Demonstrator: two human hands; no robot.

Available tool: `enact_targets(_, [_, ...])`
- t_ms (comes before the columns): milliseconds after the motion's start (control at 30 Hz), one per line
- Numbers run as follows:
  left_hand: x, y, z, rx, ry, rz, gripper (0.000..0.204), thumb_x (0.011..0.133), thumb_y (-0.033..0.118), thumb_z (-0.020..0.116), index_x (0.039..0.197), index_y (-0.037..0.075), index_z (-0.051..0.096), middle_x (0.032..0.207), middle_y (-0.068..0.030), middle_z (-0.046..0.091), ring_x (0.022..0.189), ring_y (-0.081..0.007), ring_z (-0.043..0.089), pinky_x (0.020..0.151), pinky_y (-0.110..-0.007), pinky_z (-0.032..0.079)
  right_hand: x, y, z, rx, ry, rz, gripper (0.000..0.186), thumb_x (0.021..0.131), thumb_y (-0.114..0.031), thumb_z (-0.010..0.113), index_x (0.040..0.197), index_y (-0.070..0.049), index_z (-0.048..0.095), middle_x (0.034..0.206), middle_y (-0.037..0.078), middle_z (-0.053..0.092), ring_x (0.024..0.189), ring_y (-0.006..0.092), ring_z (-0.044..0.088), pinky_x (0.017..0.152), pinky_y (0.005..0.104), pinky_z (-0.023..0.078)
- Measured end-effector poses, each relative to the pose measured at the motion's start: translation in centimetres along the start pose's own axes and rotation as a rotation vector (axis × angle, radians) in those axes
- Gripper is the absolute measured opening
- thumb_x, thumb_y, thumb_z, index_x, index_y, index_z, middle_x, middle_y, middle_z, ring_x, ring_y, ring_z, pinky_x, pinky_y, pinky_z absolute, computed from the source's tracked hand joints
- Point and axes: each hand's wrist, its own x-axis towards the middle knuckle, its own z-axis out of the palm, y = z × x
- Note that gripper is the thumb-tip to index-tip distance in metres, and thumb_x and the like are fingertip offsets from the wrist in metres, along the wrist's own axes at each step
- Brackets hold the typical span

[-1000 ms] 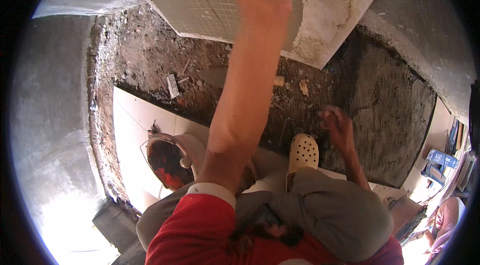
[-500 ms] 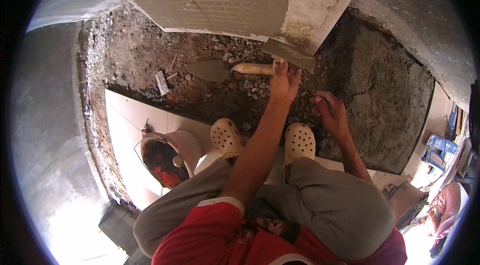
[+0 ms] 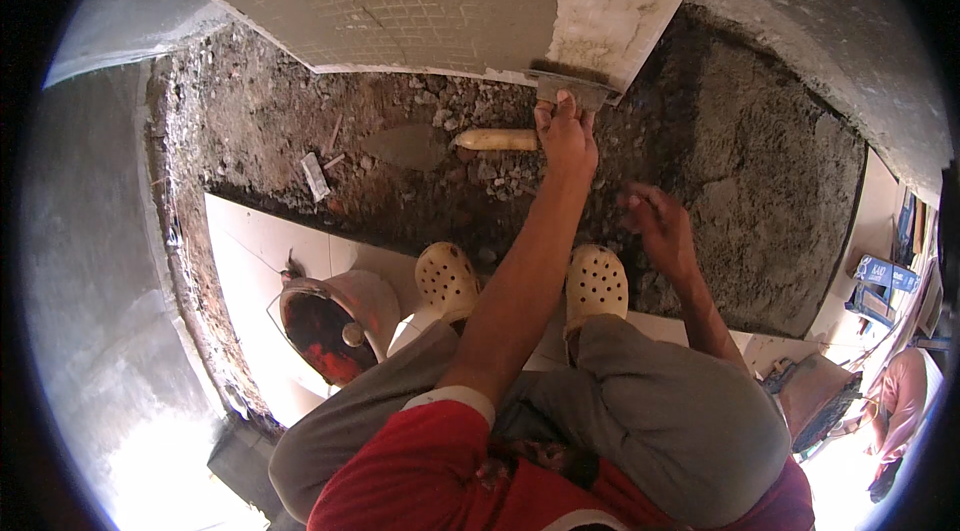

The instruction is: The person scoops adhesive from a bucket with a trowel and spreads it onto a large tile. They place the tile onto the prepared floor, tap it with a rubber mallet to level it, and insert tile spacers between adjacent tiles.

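My left hand [image 3: 567, 136] is closed on a flat grey scraper [image 3: 578, 91], whose blade meets the lower edge of a large tile slab [image 3: 610, 1]. Grey mortar scored with a grid of grooves coats most of that slab; a strip at its right is paler and nearly bare. On the rubble just left of this hand lies a pointed trowel [image 3: 497, 140] with a wooden handle. My right hand [image 3: 655, 223] hangs over the dirt in front of my right knee, its fingers loosely bent and apart, with nothing visible in them.
A bucket [image 3: 372, 301] with reddish residue stands on pale floor tiles [image 3: 245, 241] at the left. Spread wet mortar [image 3: 765, 201] covers the ground at right. Blue boxes [image 3: 885, 276] and another person [image 3: 900, 401] are at the far right. A small pale offcut [image 3: 315, 176] lies on the rubble.
The scraper has moved up and left along the slab's lower edge, and its blade has turned. In the picture, the slab sits slightly further left. My right hand has barely moved.
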Motion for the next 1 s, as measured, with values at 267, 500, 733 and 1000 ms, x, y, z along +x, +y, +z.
enact_targets(267, [-5.3, 4.9, 10.3, 0.066, -0.3, 0.298, 0.051, 0.097, 0.024, 0.074, 0.127, 0.012, 0.035, 0.12, -0.005, 0.039, 0.119, -0.0221, 0.047, 0.105, -0.053, 0.041, -0.2, 0.1, 0.6, 0.126, -0.002, -0.01, 0.038, 0.105, -0.027, 0.054, 0.125, 0.003, 0.065, 0.104, 0.011, 0.072, 0.082, 0.0149, 0.066, 0.077, 0.0326, 0.055])
enact_targets(500, [-11.1, 11.2, 21.5, 0.072, -0.525, 0.423, 0.039, 0.098, 0.021, 0.072, 0.119, 0.016, 0.04, 0.108, -0.0002, 0.039, 0.099, -0.0168, 0.051, 0.086, -0.044, 0.048, -0.7, -1.5, 0.5, 0.118, -0.067, -0.028, 0.041, 0.103, -0.029, 0.055, 0.127, 0.004, 0.063, 0.105, 0.011, 0.073, 0.082, 0.0155, 0.065, 0.078, 0.0338, 0.055])
enact_targets(733, [-15.8, 14.5, 22.1, 0.06, -0.682, 0.858, 0.03, 0.101, 0.028, 0.066, 0.119, 0.008, 0.054, 0.115, -0.0081, 0.055, 0.106, -0.0207, 0.058, 0.1, -0.037, 0.05, -0.5, -1.4, 0.9, 0.099, -0.057, 0.039, 0.042, 0.104, -0.031, 0.054, 0.126, 0.003, 0.064, 0.104, 0.012, 0.074, 0.083, 0.0149, 0.067, 0.077, 0.0332, 0.055])
enact_targets(1000, [-2.8, 12.6, -1.3, -0.006, -0.224, 0.212, 0.024, 0.102, 0.009, 0.061, 0.124, 0.01, 0.051, 0.113, -0.0047, 0.053, 0.113, -0.0252, 0.053, 0.11, -0.053, 0.043, -0.5, -1.1, 0.9, 0.13, -0.008, -0.032, 0.042, 0.105, -0.032, 0.055, 0.127, 0.002, 0.064, 0.105, 0.012, 0.075, 0.085, 0.0156, 0.07, 0.077, 0.0341, 0.058])
